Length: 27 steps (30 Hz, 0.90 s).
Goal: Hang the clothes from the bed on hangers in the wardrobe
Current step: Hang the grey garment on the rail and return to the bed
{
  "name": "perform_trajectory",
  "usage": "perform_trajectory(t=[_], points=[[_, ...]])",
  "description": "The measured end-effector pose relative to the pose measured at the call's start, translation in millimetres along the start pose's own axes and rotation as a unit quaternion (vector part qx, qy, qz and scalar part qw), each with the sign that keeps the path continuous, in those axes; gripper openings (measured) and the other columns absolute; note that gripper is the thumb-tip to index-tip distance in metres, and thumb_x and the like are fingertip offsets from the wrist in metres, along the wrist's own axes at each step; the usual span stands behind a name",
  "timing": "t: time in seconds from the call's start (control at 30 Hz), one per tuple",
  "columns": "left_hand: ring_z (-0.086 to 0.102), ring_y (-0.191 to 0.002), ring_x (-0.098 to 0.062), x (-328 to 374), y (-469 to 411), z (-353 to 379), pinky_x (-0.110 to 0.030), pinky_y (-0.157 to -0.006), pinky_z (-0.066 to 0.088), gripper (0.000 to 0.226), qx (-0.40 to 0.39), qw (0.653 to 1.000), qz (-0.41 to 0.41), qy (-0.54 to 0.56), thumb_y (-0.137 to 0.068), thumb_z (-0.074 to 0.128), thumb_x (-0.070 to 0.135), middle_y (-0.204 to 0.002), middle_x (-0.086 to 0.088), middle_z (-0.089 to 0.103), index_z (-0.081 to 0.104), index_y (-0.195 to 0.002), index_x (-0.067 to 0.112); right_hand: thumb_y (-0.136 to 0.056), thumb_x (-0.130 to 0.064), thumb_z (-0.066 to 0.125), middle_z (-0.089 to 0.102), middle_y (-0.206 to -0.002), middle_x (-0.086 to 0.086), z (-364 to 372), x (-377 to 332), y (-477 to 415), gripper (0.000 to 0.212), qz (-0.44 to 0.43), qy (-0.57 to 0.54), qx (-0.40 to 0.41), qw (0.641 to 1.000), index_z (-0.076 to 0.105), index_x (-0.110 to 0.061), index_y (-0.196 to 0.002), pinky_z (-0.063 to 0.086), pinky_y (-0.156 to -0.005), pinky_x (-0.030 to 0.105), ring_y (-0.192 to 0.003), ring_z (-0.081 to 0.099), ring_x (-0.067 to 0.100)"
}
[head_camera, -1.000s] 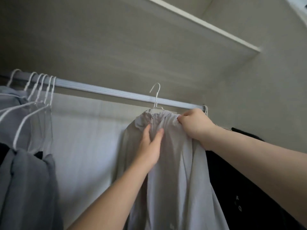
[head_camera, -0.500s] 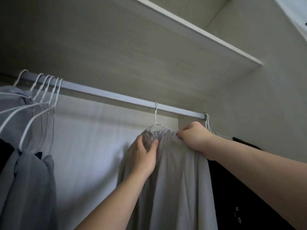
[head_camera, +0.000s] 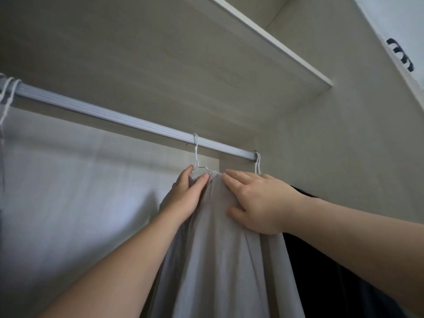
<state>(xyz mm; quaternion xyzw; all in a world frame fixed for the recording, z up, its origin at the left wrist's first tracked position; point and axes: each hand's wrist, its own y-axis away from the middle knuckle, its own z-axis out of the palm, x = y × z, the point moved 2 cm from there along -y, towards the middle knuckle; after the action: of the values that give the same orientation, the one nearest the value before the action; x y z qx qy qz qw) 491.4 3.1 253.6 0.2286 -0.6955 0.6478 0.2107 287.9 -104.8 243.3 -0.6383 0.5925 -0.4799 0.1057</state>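
Observation:
A light grey garment [head_camera: 220, 260] hangs from a white wire hanger [head_camera: 195, 154] whose hook sits over the wardrobe rail [head_camera: 114, 115]. My left hand [head_camera: 187, 198] pinches the bunched top of the garment just below the hanger's neck, thumb on the front. My right hand [head_camera: 254, 200] lies flat on the garment's right shoulder with its fingers straight and spread. The hanger's arms are hidden inside the fabric.
A black garment [head_camera: 325, 260] hangs right of the grey one on a white hanger [head_camera: 257, 164] at the rail's end. More white hangers [head_camera: 8, 92] sit at the far left. A shelf [head_camera: 275, 44] runs overhead and the wardrobe's side wall [head_camera: 344, 145] stands close on the right.
The hanger's hook dropped onto the rail and the garment now hangs from it. My right hand let go of the shoulder and lies flat. The view shifted right.

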Motion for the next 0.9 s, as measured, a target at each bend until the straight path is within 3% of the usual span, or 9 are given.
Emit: perform_trajectory(t=[0.1, 0.27, 0.4, 0.5, 0.57, 0.67, 0.9], points=[[0.043, -0.138, -0.017, 9.7, 2.6, 28.9, -0.044, -0.116, 0.033, 0.102, -0.028, 1.000, -0.006, -0.006, -0.053, 0.047, 0.099, -0.150, 0.009, 0.046, 0.034, -0.143, 0.052, -0.097, -0.049, 0.039, 0.008, -0.163, -0.001, 7.2, 16.9, 8.2, 0.072, 0.011, 0.013, -0.016, 1.000, 0.010, -0.018, -0.155, 0.025, -0.116, 0.035, -0.148, 0.016, 0.016], [0.041, -0.140, -0.023, 19.1, -1.8, 84.7, -0.037, -0.111, 0.033, 0.076, -0.079, 0.997, 0.004, 0.005, -0.075, 0.052, 0.081, -0.150, 0.006, 0.047, 0.041, -0.142, 0.046, -0.096, -0.048, 0.040, 0.018, -0.160, 0.002, 20.8, 49.1, 23.3, 0.069, 0.037, 0.045, -0.041, 0.997, 0.018, -0.016, -0.153, 0.028, -0.113, 0.038, -0.145, 0.025, 0.020], [0.032, -0.146, -0.026, 25.2, -10.6, 128.8, -0.046, -0.119, 0.025, 0.110, -0.109, 0.993, -0.005, -0.038, -0.056, 0.040, 0.093, -0.159, 0.002, 0.036, 0.030, -0.152, 0.040, -0.096, -0.049, 0.038, 0.011, -0.163, 0.003, 29.1, 79.2, 36.1, 0.072, 0.062, 0.086, -0.081, 0.991, 0.013, -0.014, -0.154, 0.019, -0.118, 0.041, -0.148, 0.018, 0.018], [0.030, -0.147, -0.026, 27.2, -14.6, 159.6, -0.047, -0.120, 0.025, 0.096, -0.126, 0.991, -0.002, -0.041, -0.072, 0.047, 0.087, -0.159, 0.000, 0.035, 0.032, -0.151, 0.035, -0.098, -0.052, 0.035, 0.002, -0.164, 0.004, 37.0, 100.7, 45.6, 0.077, 0.082, 0.122, -0.138, 0.980, 0.004, -0.012, -0.156, 0.003, -0.121, 0.047, -0.150, 0.007, 0.017], [0.038, -0.142, -0.027, 25.8, -17.1, 175.9, -0.046, -0.117, 0.030, 0.095, -0.130, 0.991, 0.001, -0.044, -0.065, 0.044, 0.092, -0.154, 0.002, 0.043, 0.043, -0.142, 0.038, -0.097, -0.055, 0.034, -0.002, -0.164, 0.006, 44.6, 111.4, 52.2, 0.081, 0.086, 0.145, -0.151, 0.974, 0.000, -0.010, -0.156, -0.003, -0.121, 0.047, -0.151, 0.002, 0.017], [0.043, -0.138, -0.028, 19.4, -22.4, 191.0, -0.047, -0.115, 0.033, 0.108, -0.116, 0.992, 0.000, -0.050, -0.050, 0.037, 0.100, -0.151, 0.004, 0.046, 0.047, -0.138, 0.038, -0.096, -0.059, 0.033, -0.007, -0.164, 0.007, 57.6, 118.3, 60.1, 0.087, 0.078, 0.167, -0.135, 0.974, -0.005, -0.009, -0.155, -0.010, -0.121, 0.043, -0.151, -0.004, 0.019], [0.039, -0.141, -0.026, 13.2, -27.8, 189.4, -0.048, -0.116, 0.031, 0.107, -0.108, 0.992, 0.020, -0.069, -0.052, 0.037, 0.101, -0.152, 0.005, 0.046, 0.046, -0.139, 0.039, -0.092, -0.065, 0.033, -0.009, -0.163, 0.008, 73.6, 118.3, 63.9, 0.094, 0.074, 0.182, -0.084, 0.977, -0.007, -0.008, -0.155, -0.015, -0.118, 0.044, -0.150, -0.009, 0.020]])
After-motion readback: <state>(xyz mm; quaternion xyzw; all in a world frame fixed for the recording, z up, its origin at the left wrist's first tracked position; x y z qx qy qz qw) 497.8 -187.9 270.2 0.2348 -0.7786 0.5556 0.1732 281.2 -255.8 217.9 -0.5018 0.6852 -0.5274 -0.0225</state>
